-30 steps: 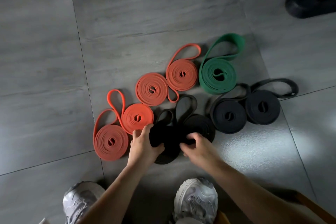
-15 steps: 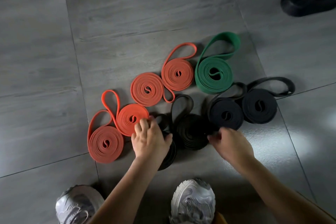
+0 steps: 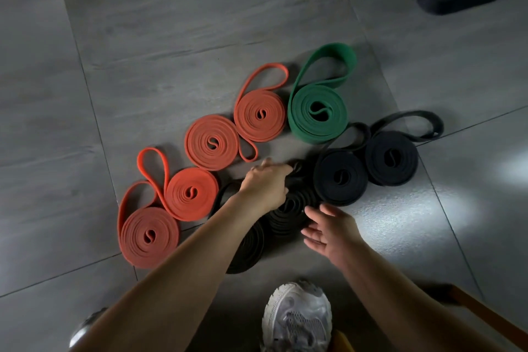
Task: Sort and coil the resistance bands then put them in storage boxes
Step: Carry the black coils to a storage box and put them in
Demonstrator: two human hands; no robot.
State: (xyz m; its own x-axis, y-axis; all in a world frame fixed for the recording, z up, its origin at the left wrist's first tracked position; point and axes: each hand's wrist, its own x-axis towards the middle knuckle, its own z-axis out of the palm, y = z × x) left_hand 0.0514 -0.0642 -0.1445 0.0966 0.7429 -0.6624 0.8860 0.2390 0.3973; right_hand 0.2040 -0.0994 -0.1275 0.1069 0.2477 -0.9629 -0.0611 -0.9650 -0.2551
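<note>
I looked down at a grey tiled floor (image 3: pixel 171 23) where coiled resistance bands lay in two rough rows. Four orange coils (image 3: pixel 213 146) ran diagonally from near left to far centre, and a green coil (image 3: pixel 317 111) sat just beyond the last of them. Two black coils (image 3: pixel 340 177) lay side by side to the right. My left hand (image 3: pixel 265 183) reached across, its fingers curled round the loose loop of a third black band (image 3: pixel 288 208), whose coil lay on the floor just below that hand. A fourth black coil (image 3: pixel 245 246) was partly hidden under my left forearm. My right hand (image 3: pixel 328 228) was just beside the third black band, fingers spread and holding nothing. One white trainer (image 3: pixel 297 320) showed below.
</note>
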